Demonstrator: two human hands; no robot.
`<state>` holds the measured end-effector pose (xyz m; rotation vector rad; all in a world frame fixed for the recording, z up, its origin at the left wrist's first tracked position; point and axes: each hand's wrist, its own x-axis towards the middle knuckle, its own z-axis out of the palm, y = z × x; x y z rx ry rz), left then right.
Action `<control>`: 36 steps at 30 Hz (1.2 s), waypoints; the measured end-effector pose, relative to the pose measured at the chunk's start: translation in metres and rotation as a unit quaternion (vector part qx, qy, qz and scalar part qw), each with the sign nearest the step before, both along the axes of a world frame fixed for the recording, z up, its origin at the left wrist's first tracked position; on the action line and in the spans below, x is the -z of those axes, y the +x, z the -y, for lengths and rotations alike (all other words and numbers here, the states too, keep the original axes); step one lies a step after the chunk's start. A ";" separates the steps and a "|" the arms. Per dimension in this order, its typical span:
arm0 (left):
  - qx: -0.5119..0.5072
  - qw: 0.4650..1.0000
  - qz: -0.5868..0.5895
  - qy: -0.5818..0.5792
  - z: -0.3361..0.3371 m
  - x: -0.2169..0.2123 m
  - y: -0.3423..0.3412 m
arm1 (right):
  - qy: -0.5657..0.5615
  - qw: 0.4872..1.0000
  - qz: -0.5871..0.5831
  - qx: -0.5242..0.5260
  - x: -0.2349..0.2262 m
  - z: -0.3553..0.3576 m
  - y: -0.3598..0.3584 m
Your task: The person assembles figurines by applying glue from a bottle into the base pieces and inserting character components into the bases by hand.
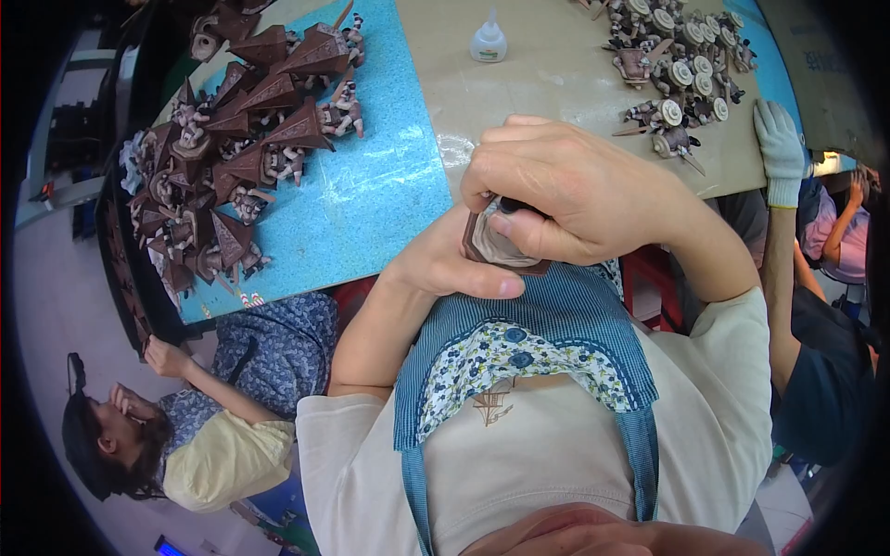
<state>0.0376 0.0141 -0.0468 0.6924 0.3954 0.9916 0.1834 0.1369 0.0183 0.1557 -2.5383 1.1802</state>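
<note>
While the left hand (445,269) cradles a small brown figurine piece (496,248) right above the blue apron (556,315), the right hand (575,190) pinches a dark tool against it. Beyond the piece sits a glue bottle (488,41), with piles of brown figurines (241,139) further left.

Head view: fisheye worn on my head | faces steeply down over my chest and apron | hands (547,208) close, bench (547,83) beyond | edges curve near rim
</note>
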 end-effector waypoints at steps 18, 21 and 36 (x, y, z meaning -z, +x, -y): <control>-0.411 0.661 -0.618 0.107 0.041 -0.081 -0.103 | -0.127 0.924 -0.094 0.349 0.049 -0.029 -0.001; -0.400 0.431 -0.800 0.122 0.042 -0.098 -0.146 | -0.095 0.894 -0.018 0.437 0.060 -0.038 -0.023; -0.420 0.318 -0.823 0.212 0.004 -0.108 -0.181 | -0.131 0.879 -0.012 0.458 0.079 -0.019 -0.007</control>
